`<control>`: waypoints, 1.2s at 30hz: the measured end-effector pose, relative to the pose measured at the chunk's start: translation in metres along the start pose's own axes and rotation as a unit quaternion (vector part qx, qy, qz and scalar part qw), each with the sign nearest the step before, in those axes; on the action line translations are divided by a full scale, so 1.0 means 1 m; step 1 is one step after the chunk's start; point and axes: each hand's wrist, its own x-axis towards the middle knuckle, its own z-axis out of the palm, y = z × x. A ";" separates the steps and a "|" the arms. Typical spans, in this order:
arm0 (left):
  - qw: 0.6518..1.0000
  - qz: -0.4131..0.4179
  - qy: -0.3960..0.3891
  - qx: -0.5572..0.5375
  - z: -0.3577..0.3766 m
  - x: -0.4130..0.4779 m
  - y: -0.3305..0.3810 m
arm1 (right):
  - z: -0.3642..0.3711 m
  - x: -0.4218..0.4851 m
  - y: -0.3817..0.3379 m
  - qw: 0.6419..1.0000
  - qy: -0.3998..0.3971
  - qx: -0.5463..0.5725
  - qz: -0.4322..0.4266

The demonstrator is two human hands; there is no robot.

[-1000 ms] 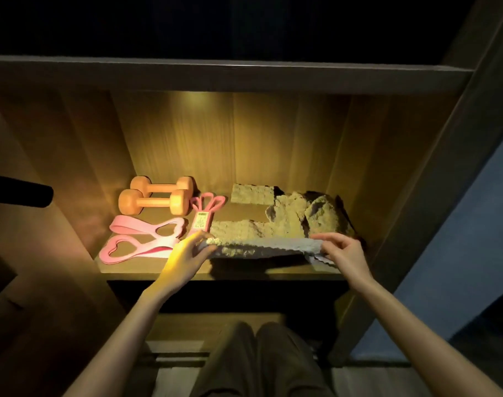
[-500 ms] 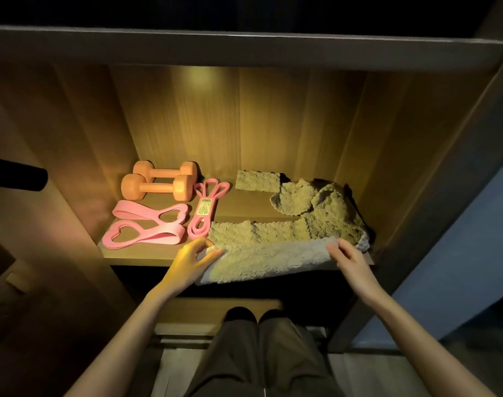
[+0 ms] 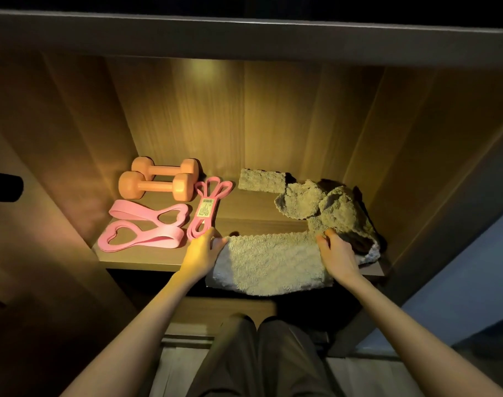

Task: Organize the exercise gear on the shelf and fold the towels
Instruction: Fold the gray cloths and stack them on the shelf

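Note:
A fluffy beige towel (image 3: 269,263) lies over the shelf's front edge (image 3: 135,260), its near part hanging down. My left hand (image 3: 203,252) grips its left end and my right hand (image 3: 337,253) grips its right end. Behind it a crumpled towel (image 3: 322,206) is heaped at the right, and a small folded towel (image 3: 261,180) lies at the back. Two orange dumbbells (image 3: 158,184) rest at the back left. Wide pink resistance bands (image 3: 145,226) lie in front of them, with a thin pink band (image 3: 208,207) bearing a label beside them.
The shelf is a lit wooden niche with side walls and a top board (image 3: 250,32) close overhead. A dark rod (image 3: 4,184) sticks in from the left. My knees (image 3: 259,353) are below the shelf, above a lower ledge.
Both hands have drawn the towel's front edge toward me and laid it flatter over the shelf edge. My right hand moved left along the towel; the camera came closer.

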 end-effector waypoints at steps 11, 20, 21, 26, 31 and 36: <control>0.969 0.034 0.005 0.243 0.011 0.015 0.001 | 0.012 0.030 0.004 0.979 -0.009 -0.204 0.010; 0.938 0.133 -0.060 0.314 0.021 0.027 0.015 | 0.011 0.037 0.005 0.987 -0.024 -0.148 0.051; 0.939 0.136 -0.076 0.306 0.023 0.027 0.018 | 0.011 0.036 0.005 0.989 -0.021 -0.143 0.044; 0.941 0.115 -0.107 0.300 0.028 0.025 0.024 | 0.003 0.029 -0.003 0.996 0.017 -0.084 0.001; 0.964 0.129 -0.168 0.162 0.013 0.028 0.035 | -0.022 0.017 -0.036 0.993 0.034 0.043 -0.107; 0.966 0.190 -0.164 -0.062 -0.014 0.029 0.084 | -0.046 -0.001 -0.082 0.964 -0.036 0.114 -0.238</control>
